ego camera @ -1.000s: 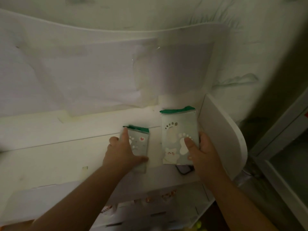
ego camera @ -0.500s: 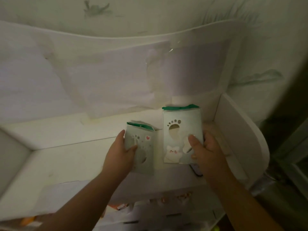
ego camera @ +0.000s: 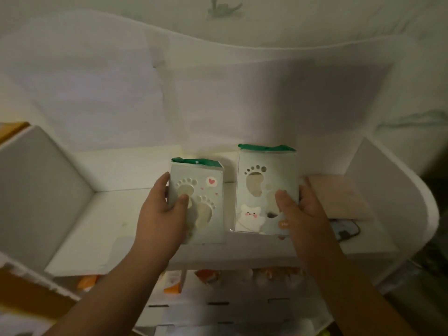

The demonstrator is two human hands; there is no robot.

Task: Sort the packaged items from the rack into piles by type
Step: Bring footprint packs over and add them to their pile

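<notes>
Two pale blue-green packets with green top edges and footprint cut-outs are held over the top shelf of a white rack point(ego camera: 80, 229). The smaller packet point(ego camera: 204, 190), with a pink heart, is gripped at its left edge by my left hand point(ego camera: 160, 214), thumb on the front. The larger packet point(ego camera: 261, 180), with a white bear printed low on it, is gripped at its right edge by my right hand point(ego camera: 303, 214), thumb across the front. Both packets are tilted up toward me, side by side and apart.
The shelf has upright white side panels at left point(ego camera: 36, 190) and right point(ego camera: 388, 190). A tan flat card point(ego camera: 337, 197) and a dark phone-like thing point(ego camera: 344, 230) lie at the shelf's right end. Orange-and-white packages point(ego camera: 172, 282) show on the lower tier.
Both hands have lifted the packets off the shelf and tilted them toward me. The view has dropped and widened, showing the left side panel.
</notes>
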